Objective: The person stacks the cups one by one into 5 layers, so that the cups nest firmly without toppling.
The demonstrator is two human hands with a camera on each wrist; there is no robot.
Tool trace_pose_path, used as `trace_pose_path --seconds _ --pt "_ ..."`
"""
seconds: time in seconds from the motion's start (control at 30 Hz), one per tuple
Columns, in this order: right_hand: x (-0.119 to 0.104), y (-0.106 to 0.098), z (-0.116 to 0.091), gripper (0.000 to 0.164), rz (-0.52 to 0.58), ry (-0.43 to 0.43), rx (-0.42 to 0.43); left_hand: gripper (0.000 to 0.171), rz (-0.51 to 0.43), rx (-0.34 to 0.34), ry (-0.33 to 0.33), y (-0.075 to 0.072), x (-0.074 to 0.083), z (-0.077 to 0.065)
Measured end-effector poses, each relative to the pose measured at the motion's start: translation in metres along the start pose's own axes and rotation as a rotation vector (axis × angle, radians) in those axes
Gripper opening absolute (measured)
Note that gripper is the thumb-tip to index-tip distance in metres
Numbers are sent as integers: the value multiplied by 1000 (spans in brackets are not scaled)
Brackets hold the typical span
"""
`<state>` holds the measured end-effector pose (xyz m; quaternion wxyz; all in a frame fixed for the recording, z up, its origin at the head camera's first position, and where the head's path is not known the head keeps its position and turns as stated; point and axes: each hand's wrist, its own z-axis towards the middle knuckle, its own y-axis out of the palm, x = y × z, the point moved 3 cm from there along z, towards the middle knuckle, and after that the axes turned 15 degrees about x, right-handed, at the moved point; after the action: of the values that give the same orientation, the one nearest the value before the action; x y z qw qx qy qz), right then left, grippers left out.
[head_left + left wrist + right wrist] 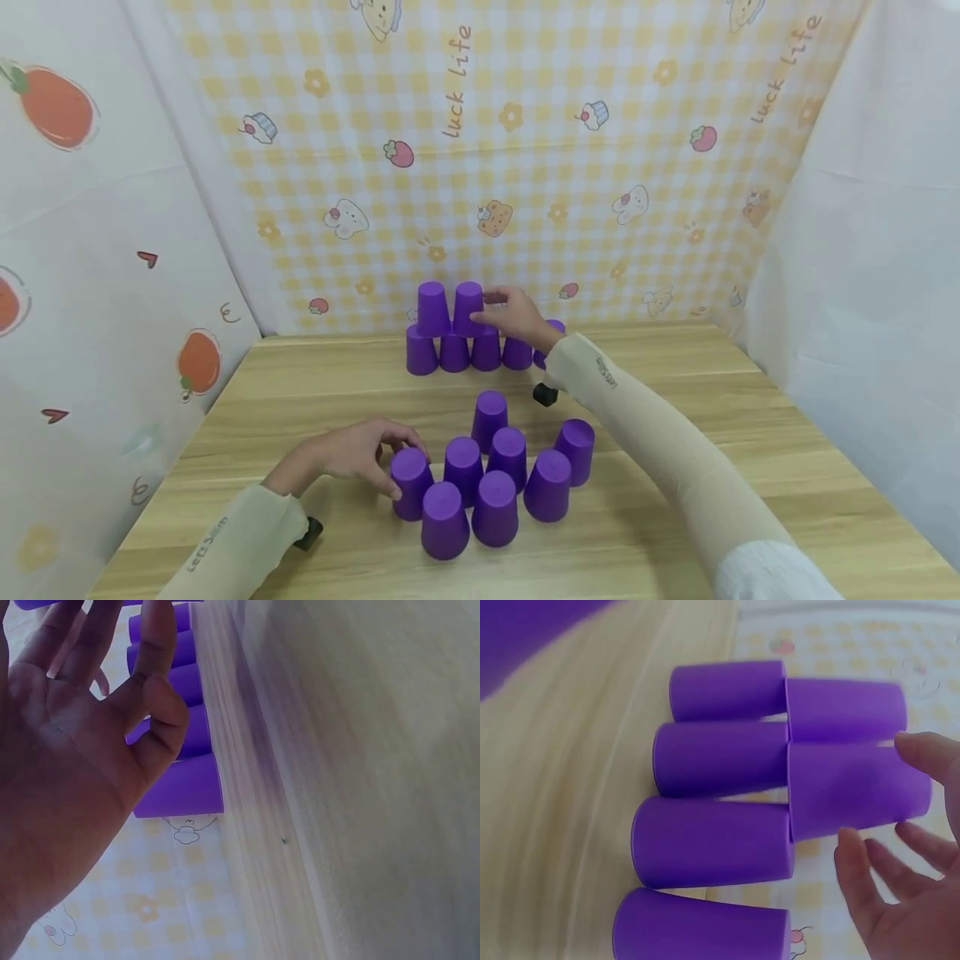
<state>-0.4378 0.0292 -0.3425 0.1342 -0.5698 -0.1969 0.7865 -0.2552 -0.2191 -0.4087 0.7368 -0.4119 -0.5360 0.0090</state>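
Note:
At the back, a row of upside-down purple cups stands on the table, two more cups resting on top. My right hand is at the right one of those two, the upper purple cup, its thumb on one side and fingertips at the other. Nearer the front, several upside-down purple cups form a loose cluster. My left hand holds the leftmost, a purple cup, between thumb and fingers. In the left wrist view, only that cup's edge shows above the left hand.
The wooden table ends at a yellow checked cloth behind the row. White cloths hang at both sides. A small black block shows beneath the right wrist. My right forearm reaches past the cluster's right side.

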Motion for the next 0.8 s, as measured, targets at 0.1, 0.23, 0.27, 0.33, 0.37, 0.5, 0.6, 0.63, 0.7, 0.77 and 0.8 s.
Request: trace_pose_path --seconds 0.1,0.23,0.27,0.33,0.37,0.5,0.6,0.63,0.7,0.77,0.8 --pt "-2 -5 -10 69 -53 -3 -13 48 2 16 -7 1 1 -1" --pt "-1 -15 -21 71 -46 27 -34 47 27 63 2 2 -1 -2" --pt "0 -18 -24 69 -36 26 -41 47 40 80 4 2 -1 -2" --pt "4 -24 -31 66 -18 28 -63 46 73 121 12 3 -1 -1" --pt "5 -26 -34 65 -12 16 -77 46 88 141 14 3 -1 0" --pt "6 -38 -50 56 -17 -38 -89 48 138 188 19 1 1 3" --pt "2 -46 -61 49 -16 -85 -87 49 152 200 20 0 0 6" --pt "1 -48 -63 47 -13 -91 -90 50 155 206 18 0 0 7" --pt "-1 -52 -69 44 -3 -97 -108 51 162 219 12 1 -1 8" --pt "0 -57 -74 43 6 -97 -131 51 173 234 9 2 -2 10" --pt "0 -59 -76 42 10 -96 -140 51 182 243 7 3 -2 11"
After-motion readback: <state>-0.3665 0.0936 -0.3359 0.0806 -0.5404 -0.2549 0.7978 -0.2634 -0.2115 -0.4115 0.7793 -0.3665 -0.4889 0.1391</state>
